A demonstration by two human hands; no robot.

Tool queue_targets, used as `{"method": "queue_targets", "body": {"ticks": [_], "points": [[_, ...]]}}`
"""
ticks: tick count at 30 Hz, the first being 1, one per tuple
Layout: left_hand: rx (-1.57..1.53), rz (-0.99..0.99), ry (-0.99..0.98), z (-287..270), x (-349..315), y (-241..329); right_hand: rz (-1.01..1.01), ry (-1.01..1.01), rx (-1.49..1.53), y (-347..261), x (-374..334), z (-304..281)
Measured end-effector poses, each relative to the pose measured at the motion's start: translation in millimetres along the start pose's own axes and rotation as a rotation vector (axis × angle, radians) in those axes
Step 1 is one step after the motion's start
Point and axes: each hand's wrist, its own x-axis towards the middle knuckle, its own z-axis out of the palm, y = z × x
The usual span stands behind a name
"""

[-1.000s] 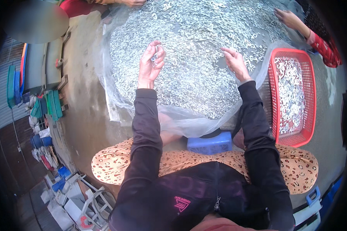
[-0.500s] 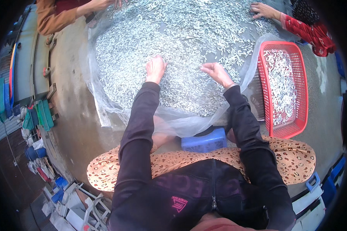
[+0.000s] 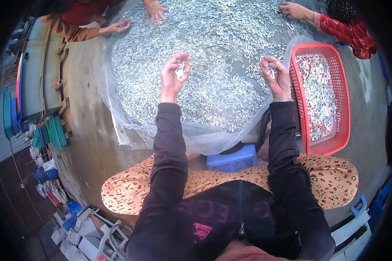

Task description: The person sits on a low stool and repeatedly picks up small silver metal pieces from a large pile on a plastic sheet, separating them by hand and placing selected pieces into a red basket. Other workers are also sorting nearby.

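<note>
A wide spread of small silvery-white pieces, which look like little fish, lies on a sheet of fine pale netting. Longer, curled white strips are mixed among them. Above the near left part of the spread, my left hand is turned up with its fingers curled round a few curled white strips. My right hand is raised at the right side of the spread, its fingers closed on white strips. Beside it stands a red plastic basket holding many curled white strips.
Across the spread, a person's hand reaches over the pieces, with another hand at the left edge. At far right is a hand with a red sleeve. A blue plastic stool stands between my knees. Crates lie at left.
Both my hands have lifted from the pieces and turned up, showing white strips in them; my right hand has moved right, toward the basket. The hands at upper left have come further into view.
</note>
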Motion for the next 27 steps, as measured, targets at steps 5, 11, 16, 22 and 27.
{"method": "queue_targets", "body": {"ticks": [5, 11, 16, 22, 27], "points": [[0.266, -0.152, 0.146, 10.5, 32.4, -19.4, -0.057, 0.071, -0.189, -6.5, -3.0, 4.4], [1.807, 0.063, 0.216, 8.5, 68.7, -92.7, -0.034, 0.147, -0.112, -0.5, 3.0, 1.9], [1.766, 0.25, 0.068, 17.9, 57.5, -106.6, 0.077, 0.259, -0.793, 15.8, 60.0, -0.4], [1.433, -0.077, 0.187, 15.7, 14.2, -47.0, -0.203, 0.119, -2.084, 86.1, 132.7, -1.0], [0.33, -0.162, 0.3, -0.7, 5.4, -14.5, 0.054, -0.053, -2.222, 127.8, 87.5, -0.6]]}}
